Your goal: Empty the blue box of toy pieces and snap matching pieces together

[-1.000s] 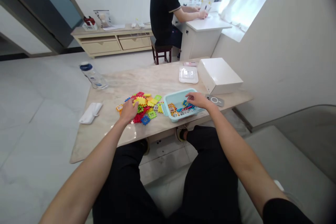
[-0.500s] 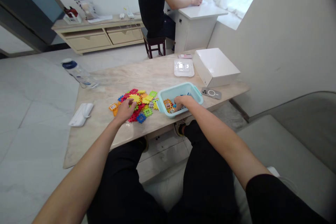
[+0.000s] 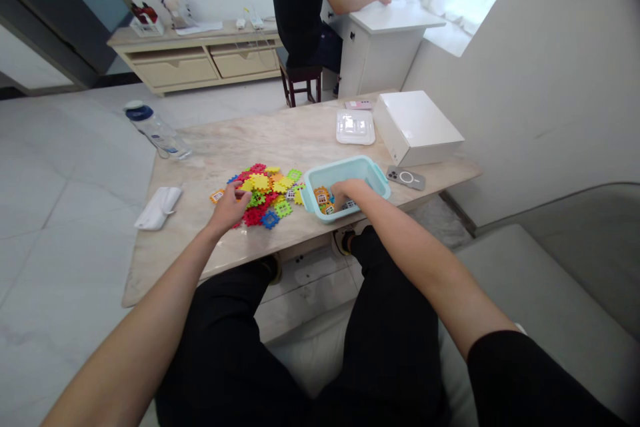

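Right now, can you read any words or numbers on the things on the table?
No, none can be read.
The label on the water bottle is too blurred.
The white box and the phone show no words.
The prints on the toy tiles are too small to read.

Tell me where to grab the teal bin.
Probably take the bin by its right-end tab, coming from the right: that lip juts out free, while tiles crowd the left end and the right hand fills the inside.

We see the pile of tiles (image 3: pixel 263 195) at frame centre on the counter (image 3: pixel 280 147), the tub (image 3: pixel 345 188) right of it, the bottle (image 3: pixel 156 132) upper left, the box (image 3: pixel 417 127) upper right.
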{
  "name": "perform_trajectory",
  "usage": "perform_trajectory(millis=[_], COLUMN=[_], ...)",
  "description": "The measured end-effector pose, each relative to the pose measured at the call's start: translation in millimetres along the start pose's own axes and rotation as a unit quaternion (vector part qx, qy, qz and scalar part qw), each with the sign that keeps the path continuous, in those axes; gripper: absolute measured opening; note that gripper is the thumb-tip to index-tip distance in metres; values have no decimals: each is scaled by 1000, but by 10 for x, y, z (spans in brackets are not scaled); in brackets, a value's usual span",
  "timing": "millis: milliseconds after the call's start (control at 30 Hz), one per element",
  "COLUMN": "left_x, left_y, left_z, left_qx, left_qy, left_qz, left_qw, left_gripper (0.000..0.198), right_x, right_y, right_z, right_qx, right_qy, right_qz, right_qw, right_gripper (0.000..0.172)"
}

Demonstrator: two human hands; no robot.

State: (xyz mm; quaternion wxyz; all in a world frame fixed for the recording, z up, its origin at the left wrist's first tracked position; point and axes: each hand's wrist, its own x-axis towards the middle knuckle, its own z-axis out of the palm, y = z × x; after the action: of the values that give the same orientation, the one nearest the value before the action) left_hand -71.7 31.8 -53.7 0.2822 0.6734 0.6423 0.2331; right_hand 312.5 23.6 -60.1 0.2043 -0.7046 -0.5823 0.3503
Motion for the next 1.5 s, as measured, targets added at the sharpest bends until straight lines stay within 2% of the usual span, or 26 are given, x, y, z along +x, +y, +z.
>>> perform_trajectory(millis=[100, 200, 300, 367, 433, 533, 633, 800, 900, 1167, 1233, 1367, 1433, 1500], left_x=[4, -11, -24, -27, -30, -41, -67, -100, -93, -74, -78, -87, -91, -96], left_y=[9, 40, 60, 61, 58, 64, 93, 145, 138, 87, 93, 117, 125, 125], left_z=[7, 9, 13, 18, 22, 22, 12, -8, -9, -9, -12, -19, -22, -26], left_qx=[-6, -11, -17, -23, -29, -32, -33, -30, -26, 15, 19, 21, 21, 22], left_qy=[-2, -4, -7, -13, -22, -31, -27, -45, -50, -80, -83, -85, -88, -90], left_qz=[1, 2, 6, 5, 6, 7, 4, -5, -4, 21, 26, 46, 49, 49], left_qw=[1000, 1000, 1000, 1000, 999, 999, 999, 999, 998, 996, 996, 995, 995, 994], left_gripper=[65, 65, 68, 71, 73, 74, 72, 68, 67, 66, 67, 65, 64, 64], right_x=[-39, -94, -148, -183, -223, -286, -328, -343, -342, -312, -303, -289, -283, -274], right_y=[2, -28, -62, -68, -58, -29, -3, 24, 28, 59, 57, 21, 0, -9], right_z=[-45, -128, -255, -322, -335, -255, -149, -75, -61, -123, -141, -167, -203, -268], right_qx=[-108, -164, -223, -283, -350, -413, -408, -425, -432, -428, -426, -425, -425, -421], right_qy=[-108, -161, -203, -230, -237, -218, -200, -182, -187, -195, -195, -201, -204, -211], right_qz=[24, 18, -25, -62, -79, -93, -125, -151, -153, -126, -121, -105, -92, -78], right_qw=[988, 973, 953, 929, 903, 879, 882, 874, 869, 874, 875, 876, 877, 879], right_gripper=[45, 52, 78, 95, 101, 94, 83, 91, 89, 95, 89, 64, 62, 67])
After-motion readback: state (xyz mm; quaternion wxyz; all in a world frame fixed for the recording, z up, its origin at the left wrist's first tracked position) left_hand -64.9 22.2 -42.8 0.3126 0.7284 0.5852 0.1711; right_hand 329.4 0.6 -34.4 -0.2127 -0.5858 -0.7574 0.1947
